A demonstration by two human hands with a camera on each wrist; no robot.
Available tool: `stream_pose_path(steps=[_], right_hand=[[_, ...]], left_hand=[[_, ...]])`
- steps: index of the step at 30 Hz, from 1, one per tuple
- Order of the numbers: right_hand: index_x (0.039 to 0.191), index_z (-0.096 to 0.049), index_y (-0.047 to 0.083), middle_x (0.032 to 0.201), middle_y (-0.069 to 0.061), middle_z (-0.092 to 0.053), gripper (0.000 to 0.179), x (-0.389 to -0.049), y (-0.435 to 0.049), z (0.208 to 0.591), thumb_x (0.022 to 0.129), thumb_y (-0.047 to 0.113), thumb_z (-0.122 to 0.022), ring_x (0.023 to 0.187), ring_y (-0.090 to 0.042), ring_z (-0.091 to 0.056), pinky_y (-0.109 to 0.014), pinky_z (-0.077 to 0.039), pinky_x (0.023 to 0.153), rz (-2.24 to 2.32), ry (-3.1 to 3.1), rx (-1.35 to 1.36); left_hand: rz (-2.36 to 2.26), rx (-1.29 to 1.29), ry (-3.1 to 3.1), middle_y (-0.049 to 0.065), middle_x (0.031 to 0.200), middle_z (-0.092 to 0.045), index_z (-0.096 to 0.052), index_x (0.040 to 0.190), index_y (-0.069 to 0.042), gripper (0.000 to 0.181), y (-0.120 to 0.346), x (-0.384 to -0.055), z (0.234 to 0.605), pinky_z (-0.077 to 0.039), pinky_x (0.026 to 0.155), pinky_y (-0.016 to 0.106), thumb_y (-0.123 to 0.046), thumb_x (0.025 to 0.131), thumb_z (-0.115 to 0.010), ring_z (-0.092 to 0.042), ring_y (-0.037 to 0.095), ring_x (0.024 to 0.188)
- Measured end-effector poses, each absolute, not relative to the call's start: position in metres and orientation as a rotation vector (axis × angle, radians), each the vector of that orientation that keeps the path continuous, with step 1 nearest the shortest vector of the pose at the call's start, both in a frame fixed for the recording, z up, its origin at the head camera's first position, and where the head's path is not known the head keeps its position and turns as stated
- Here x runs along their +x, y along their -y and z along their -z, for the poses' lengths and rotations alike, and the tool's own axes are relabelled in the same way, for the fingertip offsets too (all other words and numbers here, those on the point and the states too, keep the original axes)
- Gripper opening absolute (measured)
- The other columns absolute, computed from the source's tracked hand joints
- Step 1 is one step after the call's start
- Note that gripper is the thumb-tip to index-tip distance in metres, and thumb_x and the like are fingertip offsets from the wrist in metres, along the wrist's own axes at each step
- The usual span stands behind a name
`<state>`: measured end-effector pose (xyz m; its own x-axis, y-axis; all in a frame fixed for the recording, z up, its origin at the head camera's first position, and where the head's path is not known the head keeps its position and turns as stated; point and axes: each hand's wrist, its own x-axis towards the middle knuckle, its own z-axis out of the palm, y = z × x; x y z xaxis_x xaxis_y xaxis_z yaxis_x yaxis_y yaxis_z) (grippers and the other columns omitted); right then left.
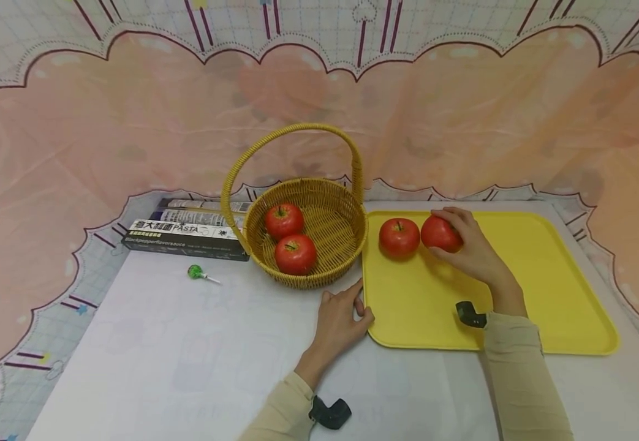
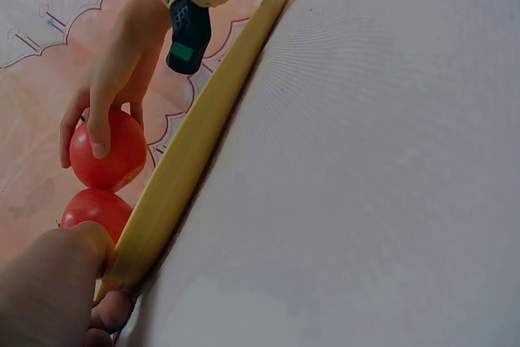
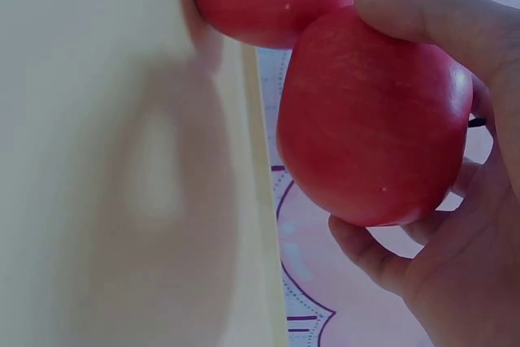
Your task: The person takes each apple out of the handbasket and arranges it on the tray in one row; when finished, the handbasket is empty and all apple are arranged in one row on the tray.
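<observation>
My right hand [image 1: 476, 251] grips a red apple [image 1: 439, 234] over the back part of a yellow tray [image 1: 540, 294]. In the right wrist view, thumb and fingers curl round this apple [image 3: 374, 119], its stem toward the palm. Just left of it, a second red apple [image 1: 399, 238] sits in the tray's back left corner. My left hand [image 1: 338, 318] is at the tray's left edge; the left wrist view has its thumb above the rim [image 2: 183, 152] and fingertips below, pinching it. Two more red apples [image 1: 284, 221] lie in a woven yellow basket [image 1: 330, 275].
The basket's tall arched handle [image 1: 291, 128] rises left of the tray. Boxes, among them a black pasta box [image 1: 187, 242], lie left of the basket. A green lollipop [image 1: 195, 271] is in front of them on the white table [image 1: 187, 367]. A patterned cloth [image 1: 187, 122] hangs behind.
</observation>
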<state>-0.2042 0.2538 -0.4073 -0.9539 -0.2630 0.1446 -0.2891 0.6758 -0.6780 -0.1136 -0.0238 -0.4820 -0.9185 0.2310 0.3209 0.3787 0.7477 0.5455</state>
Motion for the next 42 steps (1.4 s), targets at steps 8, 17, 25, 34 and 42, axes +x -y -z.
stream_pose_path(steps=[8,17,25,34,42], right_hand=[[0.141,-0.039,0.016,0.149,-0.016,-0.024,0.070,-0.203,-0.254,0.411,0.080,0.022,-0.073,0.129,-0.047,-0.032,-0.068,-0.034,0.095,-1.112,2.896,0.442],[0.142,-0.038,0.017,0.149,-0.018,-0.024,0.072,-0.207,-0.255,0.418,0.080,0.020,-0.073,0.130,-0.046,-0.029,-0.068,-0.035,0.094,-1.074,2.922,0.452],[0.144,-0.035,0.018,0.150,-0.018,-0.023,0.074,-0.206,-0.253,0.418,0.081,0.023,-0.072,0.130,-0.047,-0.028,-0.068,-0.034,0.094,-1.058,2.961,0.426],[0.145,-0.033,0.020,0.151,-0.018,-0.023,0.076,-0.208,-0.252,0.419,0.081,0.027,-0.072,0.130,-0.046,-0.027,-0.069,-0.033,0.095,-1.010,3.009,0.383],[0.143,-0.037,0.017,0.147,-0.021,-0.026,0.077,-0.209,-0.250,0.428,0.077,0.022,-0.076,0.129,-0.047,-0.026,-0.065,-0.024,0.097,-1.000,2.940,0.379]], left_hand=[[0.925,-0.478,2.713,-0.013,0.061,-0.054,-0.056,0.132,-0.012,0.056,0.023,-0.112,0.482,-0.026,0.071,0.024,-0.021,0.077,-0.061,-0.049,0.003,0.061],[0.915,-0.469,2.709,-0.013,0.061,-0.054,-0.057,0.131,-0.011,0.055,0.024,-0.112,0.481,-0.025,0.071,0.023,-0.020,0.077,-0.061,-0.050,0.003,0.061],[0.917,-0.469,2.719,-0.013,0.061,-0.054,-0.056,0.131,-0.011,0.055,0.024,-0.112,0.481,-0.025,0.071,0.023,-0.021,0.077,-0.061,-0.049,0.003,0.061],[0.933,-0.471,2.719,-0.013,0.062,-0.054,-0.056,0.131,-0.011,0.055,0.024,-0.113,0.481,-0.025,0.071,0.024,-0.021,0.077,-0.061,-0.048,0.002,0.061],[0.939,-0.475,2.721,-0.013,0.061,-0.053,-0.056,0.132,-0.011,0.056,0.024,-0.113,0.482,-0.025,0.071,0.024,-0.020,0.077,-0.061,-0.048,0.002,0.060]])
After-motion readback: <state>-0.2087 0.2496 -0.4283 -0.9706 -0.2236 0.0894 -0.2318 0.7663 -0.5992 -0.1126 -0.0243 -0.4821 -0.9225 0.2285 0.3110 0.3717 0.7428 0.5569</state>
